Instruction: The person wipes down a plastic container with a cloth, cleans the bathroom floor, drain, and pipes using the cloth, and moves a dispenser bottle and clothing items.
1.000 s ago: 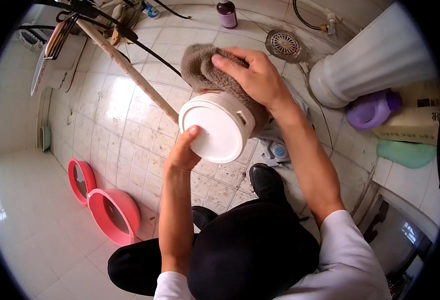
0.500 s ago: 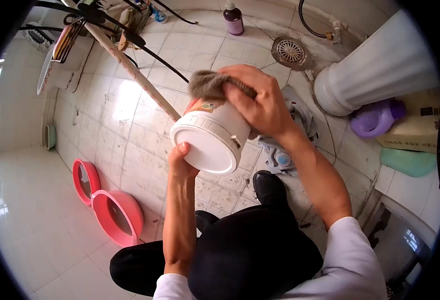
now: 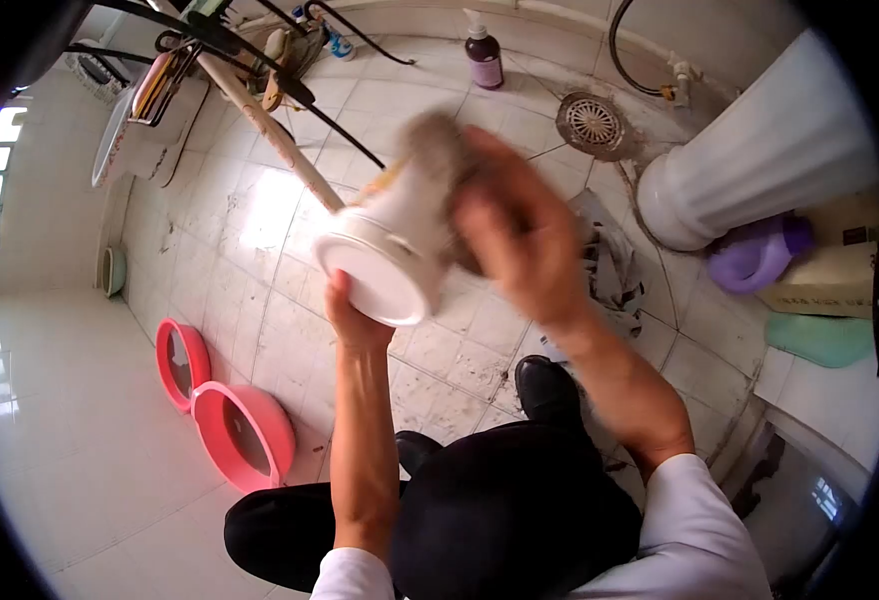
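The white tub (image 3: 380, 278) is held in the air above the tiled floor (image 3: 295, 285), its flat round end towards the person. The left hand (image 3: 362, 325) has its thumb on that end; its other fingers are largely hidden, so I cannot tell how far they wrap. The right hand (image 3: 525, 230) is blurred, its fingers bunched on a grey-brown cloth (image 3: 432, 148) against the tub's side. A hard sideways push through the cloth could twist the tub loose, as only 1 hand seems to support it; it might then fall near the 2 pink basins (image 3: 278, 432) by the floor's left edge.
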The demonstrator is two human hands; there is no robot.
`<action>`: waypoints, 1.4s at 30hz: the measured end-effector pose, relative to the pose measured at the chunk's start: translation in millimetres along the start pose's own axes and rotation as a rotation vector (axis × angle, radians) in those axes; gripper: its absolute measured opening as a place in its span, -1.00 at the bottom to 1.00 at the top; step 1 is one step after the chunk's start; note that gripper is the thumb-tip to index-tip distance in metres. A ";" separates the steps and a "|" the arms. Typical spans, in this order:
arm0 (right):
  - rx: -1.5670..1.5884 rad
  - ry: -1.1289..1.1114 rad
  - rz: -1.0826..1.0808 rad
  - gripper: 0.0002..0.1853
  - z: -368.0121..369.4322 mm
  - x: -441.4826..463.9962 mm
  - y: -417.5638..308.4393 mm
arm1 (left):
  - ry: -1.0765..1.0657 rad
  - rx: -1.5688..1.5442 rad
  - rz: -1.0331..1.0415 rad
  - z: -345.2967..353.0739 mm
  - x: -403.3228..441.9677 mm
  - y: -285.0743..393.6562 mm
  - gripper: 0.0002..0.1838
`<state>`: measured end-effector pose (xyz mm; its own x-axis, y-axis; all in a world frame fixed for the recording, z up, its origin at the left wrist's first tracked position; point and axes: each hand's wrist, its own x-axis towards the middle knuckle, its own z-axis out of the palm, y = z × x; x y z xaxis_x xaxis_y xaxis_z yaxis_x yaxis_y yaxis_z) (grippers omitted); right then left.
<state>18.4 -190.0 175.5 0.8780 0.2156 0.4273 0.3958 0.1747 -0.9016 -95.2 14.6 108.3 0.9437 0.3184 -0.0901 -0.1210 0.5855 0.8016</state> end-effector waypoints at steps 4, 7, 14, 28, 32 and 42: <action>-0.170 -0.159 -0.130 -0.61 18.7 20.2 10.2 | -0.077 0.147 -0.032 20.1 -4.8 11.7 0.20; -0.205 -0.319 0.246 -0.53 10.9 40.6 24.9 | -0.241 0.474 -0.043 42.7 -4.2 32.6 0.33; 0.075 -0.348 0.221 -0.61 17.6 54.1 31.2 | -0.112 0.235 -0.058 42.8 -4.3 5.1 0.10; -0.163 0.190 -0.205 -0.57 42.0 -44.2 46.7 | 0.027 -0.371 0.067 69.7 16.5 6.1 -0.02; -0.059 0.190 -0.215 -0.59 22.2 -14.0 22.7 | -0.025 -0.185 0.099 48.5 14.4 11.4 0.02; 0.118 -0.258 0.167 -0.72 -22.3 38.3 22.2 | -0.212 0.429 -0.127 53.7 10.5 36.9 0.21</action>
<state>66.8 -199.2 170.3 0.8253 0.4839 0.2910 0.2050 0.2235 -0.9529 -73.2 -0.5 168.7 0.9900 0.0794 -0.1164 0.0947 0.2363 0.9671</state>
